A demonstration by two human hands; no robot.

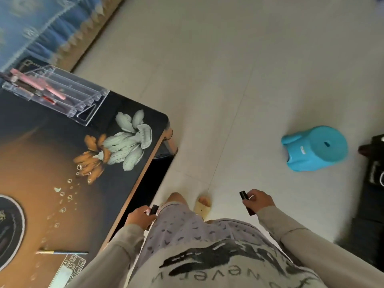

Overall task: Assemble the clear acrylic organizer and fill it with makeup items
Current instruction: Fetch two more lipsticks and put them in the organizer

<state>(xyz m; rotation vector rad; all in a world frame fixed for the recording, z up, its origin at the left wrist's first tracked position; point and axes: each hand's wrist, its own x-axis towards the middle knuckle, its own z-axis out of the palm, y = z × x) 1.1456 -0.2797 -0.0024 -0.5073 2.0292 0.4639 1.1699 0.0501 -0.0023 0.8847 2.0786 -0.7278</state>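
Clear acrylic organizer [56,94], pink and dark sticks inside, sits on the dark flower-printed table's [68,154] far corner, well apart from both hands. Left hand [139,217] is closed around a small black tube [154,209] beside the table edge; right hand [258,201] clasps a dark slim tube [245,201] over pale floor tiles [228,80].
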